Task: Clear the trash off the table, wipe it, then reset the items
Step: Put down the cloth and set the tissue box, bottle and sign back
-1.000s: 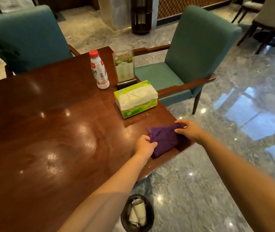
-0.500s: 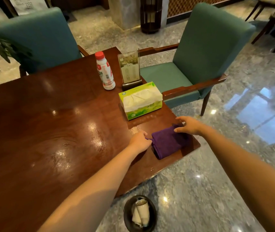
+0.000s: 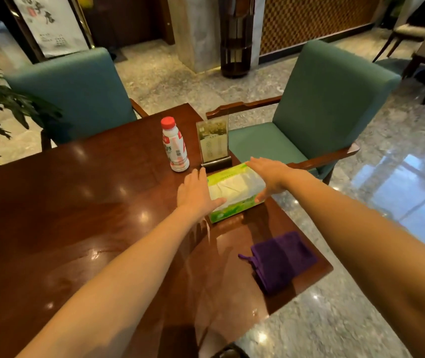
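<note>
Between both hands, green tissue box [image 3: 234,195] on the desk [image 3: 77,215], clasped at its two ends. Left hand [image 3: 197,193] flat against the near-left end, thumb laid over the top edge; right hand [image 3: 270,174] spread over the far-right end, fingers reaching past the corner. Just beyond the left hand's fingertips, upright red-capped bottle [image 3: 174,148]; just beyond the box, upright menu stand [image 3: 214,143]. Well back from the right hand, under its forearm and by the desk corner, folded purple cloth [image 3: 281,259], released and lying apart from the box
</note>
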The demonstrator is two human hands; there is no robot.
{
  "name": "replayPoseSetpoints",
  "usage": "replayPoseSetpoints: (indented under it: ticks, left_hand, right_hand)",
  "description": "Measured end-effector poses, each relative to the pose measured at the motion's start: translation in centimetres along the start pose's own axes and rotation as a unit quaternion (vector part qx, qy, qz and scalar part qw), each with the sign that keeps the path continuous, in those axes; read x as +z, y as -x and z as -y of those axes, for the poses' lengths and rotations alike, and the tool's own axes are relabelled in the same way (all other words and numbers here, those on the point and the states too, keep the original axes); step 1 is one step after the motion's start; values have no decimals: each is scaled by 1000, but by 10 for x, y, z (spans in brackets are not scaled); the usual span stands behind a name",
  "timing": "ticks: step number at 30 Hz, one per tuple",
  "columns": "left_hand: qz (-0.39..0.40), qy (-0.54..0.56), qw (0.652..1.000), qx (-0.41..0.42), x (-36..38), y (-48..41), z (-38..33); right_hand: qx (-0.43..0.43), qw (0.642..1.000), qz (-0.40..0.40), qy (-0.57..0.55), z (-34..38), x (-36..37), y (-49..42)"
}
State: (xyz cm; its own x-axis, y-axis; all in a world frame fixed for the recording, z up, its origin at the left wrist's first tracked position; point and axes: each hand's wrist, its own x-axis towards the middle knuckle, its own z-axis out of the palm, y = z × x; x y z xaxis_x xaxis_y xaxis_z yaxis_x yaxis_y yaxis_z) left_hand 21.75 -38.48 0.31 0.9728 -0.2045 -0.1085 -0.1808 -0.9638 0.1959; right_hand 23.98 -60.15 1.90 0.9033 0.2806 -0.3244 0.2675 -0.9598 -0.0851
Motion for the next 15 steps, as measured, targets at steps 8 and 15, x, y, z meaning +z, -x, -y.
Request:
replayPoseSetpoints:
  ticks: [8, 15]
  left_hand:
    - [114, -21, 992, 55, 49, -58, 18]
    - [66, 75, 992, 80, 55, -67, 25]
  right_hand:
    - [3, 998, 30, 63, -17, 31, -61]
    - [-31, 998, 16, -45, -28, 30, -77]
